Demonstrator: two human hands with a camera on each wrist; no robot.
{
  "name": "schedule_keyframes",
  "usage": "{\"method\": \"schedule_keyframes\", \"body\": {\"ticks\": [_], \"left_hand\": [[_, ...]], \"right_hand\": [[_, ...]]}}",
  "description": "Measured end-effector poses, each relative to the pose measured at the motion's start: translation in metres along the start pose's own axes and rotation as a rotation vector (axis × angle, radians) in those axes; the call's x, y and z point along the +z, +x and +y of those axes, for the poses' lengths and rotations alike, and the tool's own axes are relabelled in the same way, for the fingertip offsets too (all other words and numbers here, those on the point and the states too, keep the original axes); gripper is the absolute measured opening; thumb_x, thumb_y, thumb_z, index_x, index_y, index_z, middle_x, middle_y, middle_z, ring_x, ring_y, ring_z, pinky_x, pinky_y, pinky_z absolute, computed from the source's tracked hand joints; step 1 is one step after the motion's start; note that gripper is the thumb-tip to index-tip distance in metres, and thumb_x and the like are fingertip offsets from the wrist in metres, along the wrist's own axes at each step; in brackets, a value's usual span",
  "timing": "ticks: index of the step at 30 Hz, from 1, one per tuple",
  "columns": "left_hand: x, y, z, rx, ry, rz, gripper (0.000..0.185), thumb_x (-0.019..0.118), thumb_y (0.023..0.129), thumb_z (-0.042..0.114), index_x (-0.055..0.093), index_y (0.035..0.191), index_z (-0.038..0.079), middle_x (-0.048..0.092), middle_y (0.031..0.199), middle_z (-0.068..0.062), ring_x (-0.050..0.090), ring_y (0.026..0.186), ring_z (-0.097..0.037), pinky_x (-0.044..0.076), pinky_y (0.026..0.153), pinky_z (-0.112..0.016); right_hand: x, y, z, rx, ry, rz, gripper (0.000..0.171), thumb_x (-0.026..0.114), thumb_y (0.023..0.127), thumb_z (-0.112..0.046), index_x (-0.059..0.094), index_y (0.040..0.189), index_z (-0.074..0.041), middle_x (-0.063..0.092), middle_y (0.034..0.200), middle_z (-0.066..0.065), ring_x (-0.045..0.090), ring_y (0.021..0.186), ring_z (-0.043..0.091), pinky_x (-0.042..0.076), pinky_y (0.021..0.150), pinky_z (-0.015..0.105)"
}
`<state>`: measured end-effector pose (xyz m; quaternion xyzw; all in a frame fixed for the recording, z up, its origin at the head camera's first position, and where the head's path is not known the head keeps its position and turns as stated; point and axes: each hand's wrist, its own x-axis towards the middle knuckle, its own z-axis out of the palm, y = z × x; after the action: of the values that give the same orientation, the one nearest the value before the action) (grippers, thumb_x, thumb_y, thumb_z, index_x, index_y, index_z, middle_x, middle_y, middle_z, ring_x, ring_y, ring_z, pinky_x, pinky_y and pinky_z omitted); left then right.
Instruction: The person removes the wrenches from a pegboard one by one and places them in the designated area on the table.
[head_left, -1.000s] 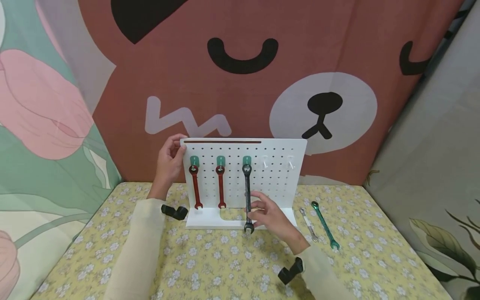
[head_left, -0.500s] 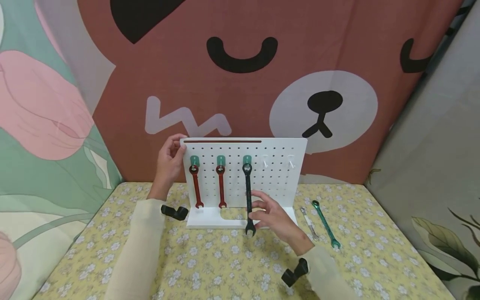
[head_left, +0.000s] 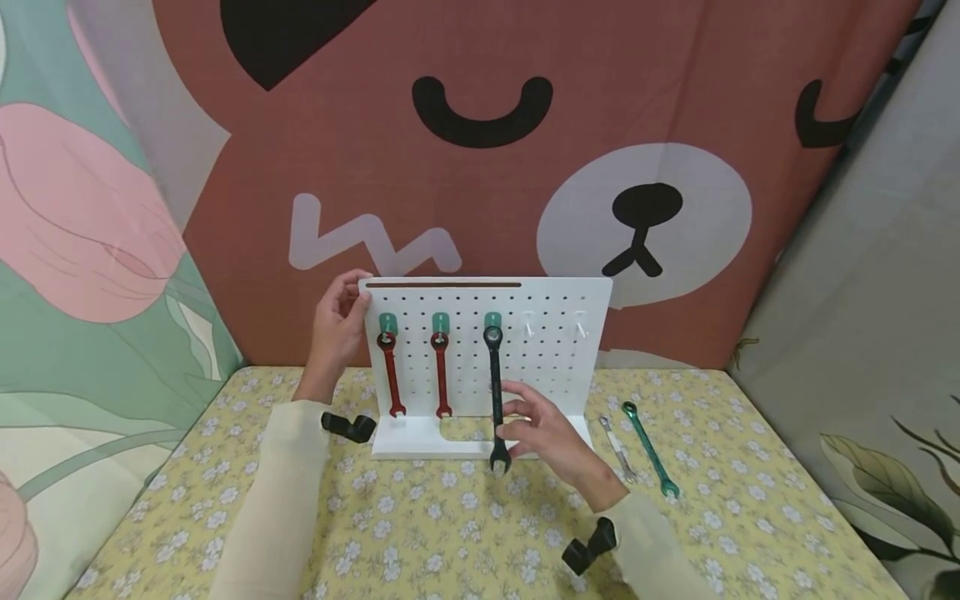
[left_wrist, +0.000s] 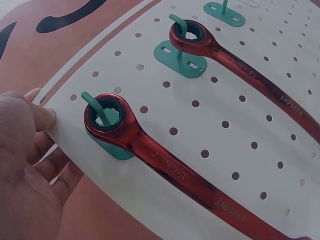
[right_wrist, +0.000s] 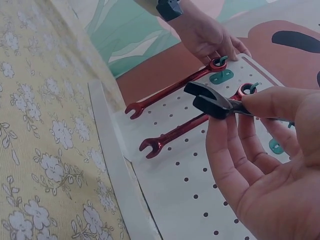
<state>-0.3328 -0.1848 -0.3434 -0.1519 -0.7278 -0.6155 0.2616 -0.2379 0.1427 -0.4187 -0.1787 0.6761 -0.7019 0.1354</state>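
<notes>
Left hand (head_left: 337, 323) grips the top-left corner of the white upright pegboard stand (head_left: 558, 371), probably to steady it, while the right hand (head_left: 542, 432) pinches the long black wrench (head_left: 495, 392) hanging from the third green hook (head_left: 492, 320), near its lower open end.

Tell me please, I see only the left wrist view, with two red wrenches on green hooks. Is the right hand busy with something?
Observer: Yes. The right hand pinches the lower shaft of a black metal wrench that hangs on a third green hook.
Operator: Are other tools outside the white perforated board?
Observer: Two lie on the yellow flowered tablecloth, right of the board: a small silver wrench and a longer green wrench.
Operator: Are free hooks left?
Observer: Two pale empty hooks, right of the black wrench.
</notes>
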Motion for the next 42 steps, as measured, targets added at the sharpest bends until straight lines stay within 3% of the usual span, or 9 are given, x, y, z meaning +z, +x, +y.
{"method": "schedule_keyframes", "body": {"ticks": [8, 15, 23, 34, 42], "left_hand": [[0.001, -0.001, -0.002, -0.003, -0.006, 0.004, 0.032, 0.055, 0.108, 0.019, 0.057, 0.138, 0.007, 0.058, 0.115, -0.020, 0.058, 0.094, -0.022, 0.049, 0.077, -0.027], [0.002, -0.009, 0.029, -0.039, 0.023, 0.000, 0.032, 0.051, 0.108, 0.007, 0.054, 0.139, -0.002, 0.056, 0.115, -0.026, 0.056, 0.097, -0.031, 0.050, 0.079, -0.034], [0.000, -0.001, 0.000, -0.030, 0.029, 0.020, 0.032, 0.053, 0.109, 0.014, 0.057, 0.139, 0.008, 0.058, 0.115, -0.016, 0.057, 0.096, -0.022, 0.049, 0.077, -0.030], [0.004, 0.000, -0.002, -0.013, 0.001, 0.033, 0.030, 0.054, 0.109, 0.018, 0.059, 0.137, 0.009, 0.059, 0.112, -0.011, 0.058, 0.093, -0.021, 0.049, 0.075, -0.028], [0.005, 0.000, -0.002, -0.019, 0.004, 0.041, 0.030, 0.054, 0.109, 0.017, 0.058, 0.137, 0.008, 0.058, 0.111, -0.011, 0.057, 0.093, -0.021, 0.049, 0.076, -0.028]], "right_hand": [[0.001, -0.001, -0.002, -0.014, 0.002, -0.008, 0.066, 0.067, 0.096, -0.006, 0.039, 0.156, -0.008, 0.058, 0.117, 0.011, 0.068, 0.083, 0.015, 0.058, 0.069, 0.035], [-0.002, -0.004, -0.005, 0.007, -0.022, 0.013, 0.069, 0.068, 0.096, -0.008, 0.037, 0.157, -0.008, 0.053, 0.121, 0.011, 0.065, 0.084, 0.017, 0.058, 0.071, 0.036], [-0.002, -0.007, -0.010, -0.021, -0.048, -0.033, 0.066, 0.066, 0.098, -0.008, 0.036, 0.157, -0.006, 0.055, 0.119, 0.012, 0.066, 0.085, 0.016, 0.058, 0.071, 0.038], [-0.011, -0.028, -0.011, -0.010, -0.037, -0.034, 0.067, 0.066, 0.098, -0.007, 0.034, 0.157, -0.003, 0.054, 0.119, 0.012, 0.065, 0.086, 0.016, 0.058, 0.071, 0.038], [-0.034, -0.044, -0.006, 0.009, -0.090, -0.029, 0.066, 0.065, 0.100, -0.010, 0.033, 0.157, -0.001, 0.055, 0.125, 0.020, 0.066, 0.090, 0.018, 0.058, 0.073, 0.040]]}}
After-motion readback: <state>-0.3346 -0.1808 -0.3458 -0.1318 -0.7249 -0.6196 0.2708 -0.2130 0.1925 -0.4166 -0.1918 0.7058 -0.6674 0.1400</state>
